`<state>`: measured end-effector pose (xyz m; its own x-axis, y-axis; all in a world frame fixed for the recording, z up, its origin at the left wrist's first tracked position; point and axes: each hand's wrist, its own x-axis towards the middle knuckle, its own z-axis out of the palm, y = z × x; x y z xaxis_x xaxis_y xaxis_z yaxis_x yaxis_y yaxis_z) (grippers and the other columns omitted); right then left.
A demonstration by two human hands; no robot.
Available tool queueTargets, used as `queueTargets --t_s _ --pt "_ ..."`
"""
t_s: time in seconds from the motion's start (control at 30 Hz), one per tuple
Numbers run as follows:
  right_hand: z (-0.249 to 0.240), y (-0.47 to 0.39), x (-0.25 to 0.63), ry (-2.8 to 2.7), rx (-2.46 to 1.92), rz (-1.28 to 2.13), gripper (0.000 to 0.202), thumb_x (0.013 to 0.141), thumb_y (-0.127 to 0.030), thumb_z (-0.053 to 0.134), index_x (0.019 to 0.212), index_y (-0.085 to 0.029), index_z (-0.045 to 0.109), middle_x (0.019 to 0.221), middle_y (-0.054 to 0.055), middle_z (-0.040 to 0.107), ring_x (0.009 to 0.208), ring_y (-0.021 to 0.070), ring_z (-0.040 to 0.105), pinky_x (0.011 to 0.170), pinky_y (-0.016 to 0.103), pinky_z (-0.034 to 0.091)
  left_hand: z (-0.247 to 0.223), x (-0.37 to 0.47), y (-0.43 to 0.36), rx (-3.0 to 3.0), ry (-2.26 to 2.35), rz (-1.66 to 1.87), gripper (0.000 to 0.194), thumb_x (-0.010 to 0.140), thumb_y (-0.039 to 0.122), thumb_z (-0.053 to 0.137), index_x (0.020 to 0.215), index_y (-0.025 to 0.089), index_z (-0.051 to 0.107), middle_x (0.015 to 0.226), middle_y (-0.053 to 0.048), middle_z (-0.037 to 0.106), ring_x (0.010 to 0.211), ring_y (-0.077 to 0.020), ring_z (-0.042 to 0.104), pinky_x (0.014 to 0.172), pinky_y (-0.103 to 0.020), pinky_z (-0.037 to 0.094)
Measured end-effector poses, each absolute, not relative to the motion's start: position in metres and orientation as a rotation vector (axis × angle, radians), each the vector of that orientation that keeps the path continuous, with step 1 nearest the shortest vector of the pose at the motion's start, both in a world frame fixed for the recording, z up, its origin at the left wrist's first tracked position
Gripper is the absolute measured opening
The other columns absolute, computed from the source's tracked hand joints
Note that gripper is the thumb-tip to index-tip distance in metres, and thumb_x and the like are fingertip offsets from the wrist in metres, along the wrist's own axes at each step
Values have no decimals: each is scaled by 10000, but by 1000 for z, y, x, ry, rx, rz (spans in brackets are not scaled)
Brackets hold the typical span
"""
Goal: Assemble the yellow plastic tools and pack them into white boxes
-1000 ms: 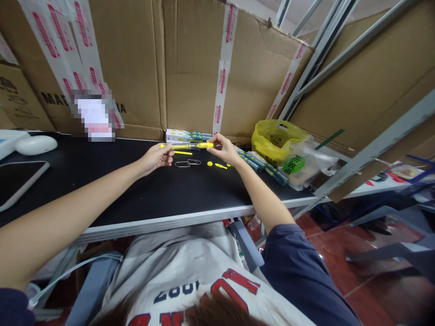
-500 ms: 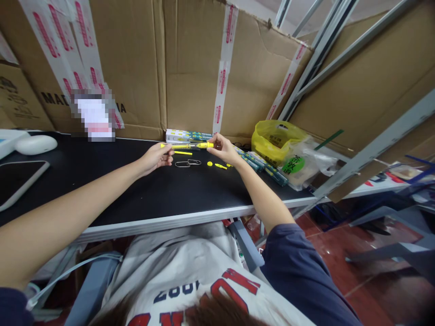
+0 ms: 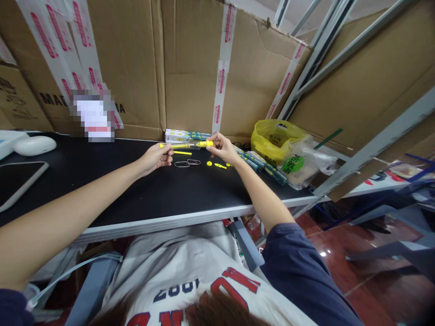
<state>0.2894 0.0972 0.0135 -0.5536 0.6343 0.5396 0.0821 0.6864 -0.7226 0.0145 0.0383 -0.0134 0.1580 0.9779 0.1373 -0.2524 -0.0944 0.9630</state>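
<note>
Yellow pen (image 3: 180, 146) spanning L and R hands, centre of frame, above the black desk (image 3: 152, 194).
Long axis runs approx. horizontally, L to R; L hand (image 3: 154, 158) pinches the barrel's left end, R hand (image 3: 222, 149) grips the thicker yellow end piece (image 3: 205, 143) with fingertips, so the two grips face each other along one line, each hand nearest its own end; a thin, darker section shows betw. them, though whether the parts are fully joined is unclear at this res. Yellow rod (image 3: 183, 153) lies just below, in pic., approx. parallel.
</note>
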Motion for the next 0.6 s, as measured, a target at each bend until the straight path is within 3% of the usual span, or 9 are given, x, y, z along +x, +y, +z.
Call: queueTargets --t_s 0.13,0.27,0.6 --pt "15 97 291 -2044 -597 689 416 784 -478 754 1000 -187 549 637 -81 396 556 82 419 556 230 498 -13 14 38 1188 846 1266 319 825 351 724 766 171 468 677 47 535 506 -65 536 518 -211 504" --pt "18 95 292 -2048 -633 494 371 772 -447 756 961 -172 595 780 -16 520 690 111 493 634 243 469 -14 14 39 1198 830 1259 348 802 375 748 772 174 466 683 49 536 508 -64 529 516 -211 496" --pt "16 95 291 -2082 -611 616 399 799 -476 728 981 -181 530 882 9 569 740 114 533 671 242 483 -13 14 39 1189 847 1266 342 805 362 744 782 177 457 681 55 541 499 -63 532 507 -208 503"
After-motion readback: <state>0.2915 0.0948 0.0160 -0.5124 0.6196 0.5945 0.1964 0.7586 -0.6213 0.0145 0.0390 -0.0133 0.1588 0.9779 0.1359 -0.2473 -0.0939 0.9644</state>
